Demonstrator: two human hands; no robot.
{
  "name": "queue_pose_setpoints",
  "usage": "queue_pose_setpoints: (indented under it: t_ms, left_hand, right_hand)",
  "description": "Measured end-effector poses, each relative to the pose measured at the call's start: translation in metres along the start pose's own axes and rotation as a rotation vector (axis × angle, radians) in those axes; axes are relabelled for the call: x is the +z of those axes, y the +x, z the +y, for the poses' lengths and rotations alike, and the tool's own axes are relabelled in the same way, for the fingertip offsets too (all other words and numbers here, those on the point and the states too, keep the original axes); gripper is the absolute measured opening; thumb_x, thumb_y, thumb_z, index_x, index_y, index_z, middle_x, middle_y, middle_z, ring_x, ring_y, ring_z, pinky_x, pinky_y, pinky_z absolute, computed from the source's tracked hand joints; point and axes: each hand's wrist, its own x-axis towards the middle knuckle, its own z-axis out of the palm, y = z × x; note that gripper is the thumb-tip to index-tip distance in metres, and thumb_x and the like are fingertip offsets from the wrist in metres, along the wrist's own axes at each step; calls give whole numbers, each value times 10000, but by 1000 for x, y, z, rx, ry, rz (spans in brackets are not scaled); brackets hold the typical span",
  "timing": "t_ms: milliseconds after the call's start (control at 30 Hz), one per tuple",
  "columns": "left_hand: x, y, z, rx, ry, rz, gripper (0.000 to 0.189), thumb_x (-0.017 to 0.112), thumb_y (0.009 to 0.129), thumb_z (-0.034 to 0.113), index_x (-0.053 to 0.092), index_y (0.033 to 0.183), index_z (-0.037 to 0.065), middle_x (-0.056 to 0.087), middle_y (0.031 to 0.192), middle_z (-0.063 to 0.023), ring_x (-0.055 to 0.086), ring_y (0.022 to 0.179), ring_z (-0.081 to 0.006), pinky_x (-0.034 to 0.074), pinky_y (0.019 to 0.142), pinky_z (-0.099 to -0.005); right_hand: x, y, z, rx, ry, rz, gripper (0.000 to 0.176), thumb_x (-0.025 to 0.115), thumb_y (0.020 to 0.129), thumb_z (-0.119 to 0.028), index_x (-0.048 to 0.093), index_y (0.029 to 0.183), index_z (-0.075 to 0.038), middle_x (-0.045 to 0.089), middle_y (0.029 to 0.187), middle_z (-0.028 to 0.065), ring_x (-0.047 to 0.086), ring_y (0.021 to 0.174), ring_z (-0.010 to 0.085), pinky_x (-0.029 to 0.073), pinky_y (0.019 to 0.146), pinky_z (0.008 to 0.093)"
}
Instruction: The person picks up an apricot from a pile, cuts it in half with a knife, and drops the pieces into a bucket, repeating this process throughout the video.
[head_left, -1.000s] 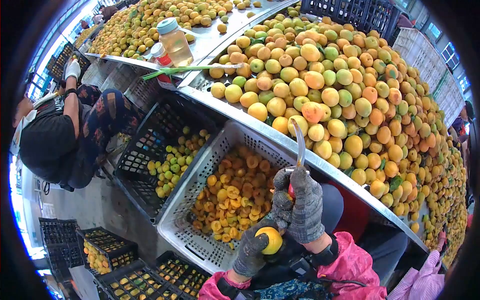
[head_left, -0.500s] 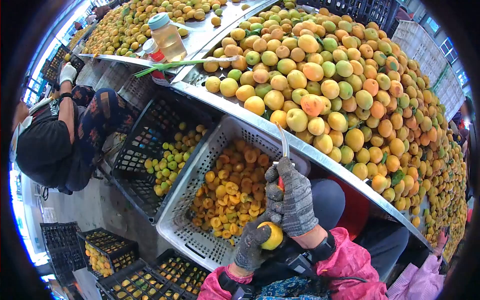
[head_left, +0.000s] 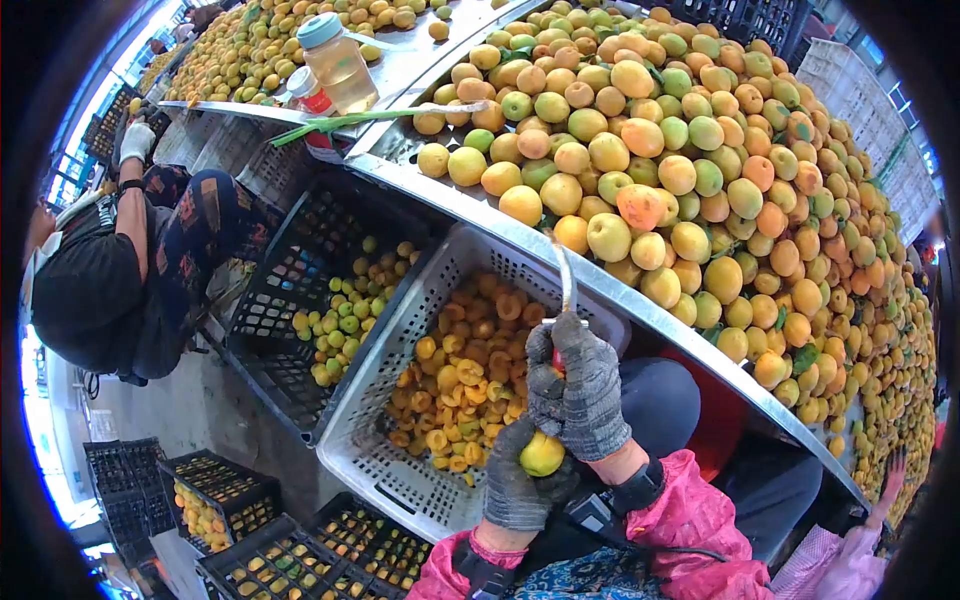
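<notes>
A yellow-green fruit (head_left: 542, 455) sits in the fingers of my left hand (head_left: 518, 480), which wears a dark grey glove. Just above and to the right, my gloved right hand (head_left: 580, 390) is closed around the red handle of a curved blade (head_left: 566, 280) that points up. The two hands are close together, over the near right side of a grey-white perforated crate (head_left: 365, 450). Halved, opened orange fruit (head_left: 465, 375) lies inside that crate.
A metal-edged table (head_left: 640, 300) heaped with whole fruit stands at the right. A black crate (head_left: 275, 330) with greenish fruit is left of the grey one. A jar (head_left: 340, 70) stands at the top. A person (head_left: 95, 290) sits at the left; another person's hand (head_left: 893, 480) is far right.
My left hand has moved slightly right and up, and its wrist has turned. The fruit now shows a greener side. The view has shifted slightly.
</notes>
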Motion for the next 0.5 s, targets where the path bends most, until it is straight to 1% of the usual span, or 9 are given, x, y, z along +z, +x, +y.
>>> queue_pose_setpoints:
  t_ms: [33, 100, 133, 200, 300, 367, 433, 467, 500]
  left_hand:
    - [-10, 5, -2, 0, 2, 5, 366, 592, 850, 357, 577, 1116, 106, 610, 1065, -80, 616, 951, -221, 538, 801, -381]
    - [-26, 8, -4, 1067, 1381, -93, 341, 608, 860, 390, 579, 1061, 115, 614, 1015, -97, 621, 918, -232, 523, 737, -347]
    - [-24, 7, -5, 1064, 1382, -94, 341, 608, 860, 390, 579, 1061, 115, 614, 1015, -97, 621, 918, -232, 523, 737, -347]
    - [-9, 1, -3, 727, 919, -24, 336, 607, 859, 385, 579, 1065, 121, 615, 1019, -86, 620, 917, -226, 531, 748, -356]
    - [19, -5, 2, 215, 227, 69, 329, 606, 856, 378, 580, 1071, 131, 616, 1024, -70, 620, 915, -217, 542, 765, -370]
    - [26, 0, 4, 159, 137, 95, 328, 599, 859, 376, 579, 1069, 125, 616, 1021, -70, 621, 911, -211, 545, 759, -372]
    - [24, 0, 5, 102, 49, 128, 328, 593, 861, 374, 578, 1067, 119, 615, 1018, -70, 621, 907, -204, 547, 752, -374]
    - [20, 1, 6, 102, 49, 80, 333, 593, 866, 356, 574, 1084, 105, 618, 1044, -63, 625, 928, -202, 542, 783, -359]
    - [16, 4, 6, 102, 51, 29, 339, 592, 871, 337, 569, 1102, 91, 621, 1070, -57, 629, 950, -200, 538, 813, -344]
  right_hand:
    - [4, 2, -2, -140, -169, 3, 381, 490, 955, -462, 543, 841, -102, 424, 512, -30, 379, 330, 88, 310, 307, 228]
    - [7, 1, -19, 475, 327, 73, 391, 503, 943, -478, 543, 826, -107, 410, 493, -32, 367, 313, 96, 307, 295, 236]
    - [6, 3, -18, 475, 327, 75, 391, 503, 943, -478, 543, 826, -107, 410, 493, -32, 367, 313, 96, 307, 295, 236]
    - [3, 8, -13, 573, 499, 107, 399, 515, 930, -495, 540, 813, -114, 403, 479, -32, 359, 302, 100, 302, 282, 243]
    - [1, 11, -11, 585, 517, 122, 394, 520, 926, -496, 538, 801, -123, 406, 484, -35, 354, 301, 95, 294, 271, 242]
    - [0, 11, -12, 577, 532, 128, 394, 521, 925, -499, 540, 807, -124, 409, 486, -37, 348, 298, 91, 287, 267, 240]
    - [-1, 9, -15, 554, 495, 22, 311, 526, 942, -425, 544, 858, -126, 414, 501, -50, 399, 350, 111, 357, 320, 273]
    - [-1, 11, -9, 552, 497, 21, 311, 526, 942, -425, 544, 858, -126, 414, 501, -50, 399, 350, 111, 357, 320, 273]
    - [-3, 16, 2, -83, -103, -1, 276, 534, 945, -369, 550, 874, -103, 437, 518, -42, 430, 384, 130, 390, 372, 292]
